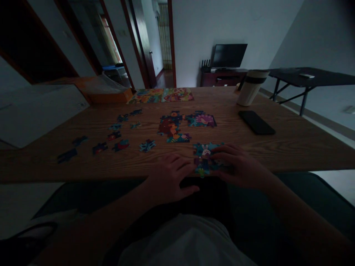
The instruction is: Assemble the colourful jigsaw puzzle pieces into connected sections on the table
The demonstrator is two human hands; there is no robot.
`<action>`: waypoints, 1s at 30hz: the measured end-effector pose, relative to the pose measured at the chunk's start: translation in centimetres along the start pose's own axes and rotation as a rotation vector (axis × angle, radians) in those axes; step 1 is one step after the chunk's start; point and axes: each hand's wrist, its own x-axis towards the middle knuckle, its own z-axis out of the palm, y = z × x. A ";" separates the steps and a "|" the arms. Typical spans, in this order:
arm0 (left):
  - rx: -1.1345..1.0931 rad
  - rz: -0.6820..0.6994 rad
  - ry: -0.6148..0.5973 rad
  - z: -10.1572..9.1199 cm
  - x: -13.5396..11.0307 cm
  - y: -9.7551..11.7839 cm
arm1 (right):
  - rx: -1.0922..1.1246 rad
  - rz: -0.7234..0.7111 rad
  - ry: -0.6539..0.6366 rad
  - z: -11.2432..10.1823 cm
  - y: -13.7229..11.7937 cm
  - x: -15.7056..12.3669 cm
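My right hand point(235, 166) lies with its fingers on a partly joined jigsaw section point(203, 159) showing a white rabbit, near the table's front edge. My left hand point(170, 177) is at the section's left side, its fingertips at or near the pieces and nothing visible in it. Farther back lie larger joined jigsaw sections point(173, 127). Several loose jigsaw pieces point(120, 145) are scattered to the left. The low light hides detail under my fingers, so any grip on a piece cannot be seen.
The wooden table point(249, 155) holds a colourful picture card point(177, 95), a black smartphone point(256, 122) and a white tumbler point(252, 88). An orange box point(108, 90) and a white board point(36, 114) lie back left. A dark side table point(302, 77) stands at right.
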 end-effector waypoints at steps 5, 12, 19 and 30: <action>0.027 -0.071 0.025 1.7 1.1 0.7 | -0.007 0.031 0.013 -0.1 -0.3 0.0; -0.024 0.009 0.247 0.5 -0.4 -0.2 | -0.013 0.094 0.044 0.2 -0.1 -0.6; 0.101 -0.141 0.451 -2.1 -4.5 -0.9 | -0.058 0.140 0.058 0.7 0.5 -1.5; 0.659 -0.607 0.563 -6.4 -18.3 -8.1 | -0.084 0.222 0.189 1.5 0.3 -1.6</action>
